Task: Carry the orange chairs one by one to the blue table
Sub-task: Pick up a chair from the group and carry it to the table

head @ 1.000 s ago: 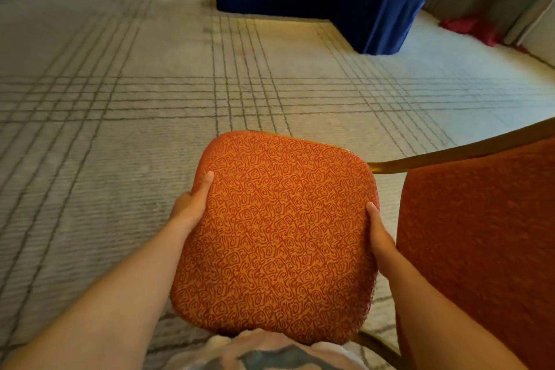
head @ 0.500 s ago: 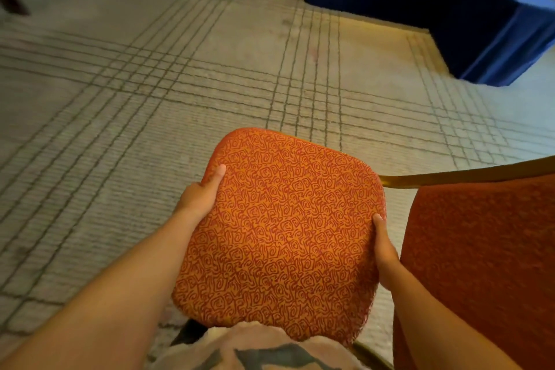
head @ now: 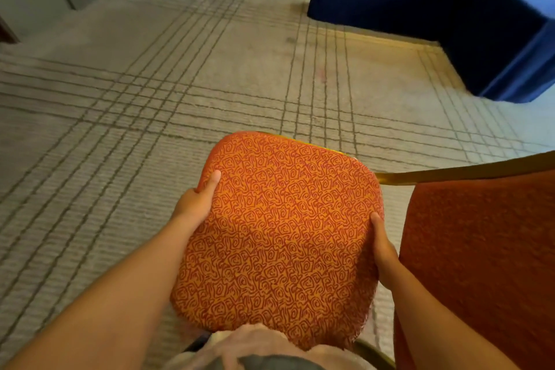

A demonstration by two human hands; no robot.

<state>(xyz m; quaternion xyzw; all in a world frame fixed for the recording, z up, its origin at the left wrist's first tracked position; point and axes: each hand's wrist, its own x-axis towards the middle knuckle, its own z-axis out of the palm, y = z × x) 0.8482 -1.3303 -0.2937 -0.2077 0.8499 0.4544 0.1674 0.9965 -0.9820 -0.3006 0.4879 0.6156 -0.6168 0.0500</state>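
Carrying step is judged in hand. An orange chair (head: 279, 234) is held in front of the body, low-centre in view, seat facing up; it appears lifted off the carpet (head: 120, 99), though the legs are hidden & this can't be confirmed. The left hand (head: 195, 204) is clamped on the seat's left edge, thumb laid on top. The right hand (head: 383, 246) is clamped on the right edge likewise. Fingers of both are hidden under the seat, so the wrap is inferred, not seen. The backrest (head: 480, 264) & gold frame (head: 450, 173) are seen at right, just beside the right forearm. The blue table (head: 420, 3) is seen ahead, upper right, well apart from the chair.

Handling, est.: the frame is taken as metal, stiff, mod. heavy. The seat pad is soft & fabric-covered, so slip is unlikely, but give under pressure is expected. Hold is best taken under the seat rim, both sides. Wt. is judged biased toward the backrest, so tipping to the right is to be guarded against.
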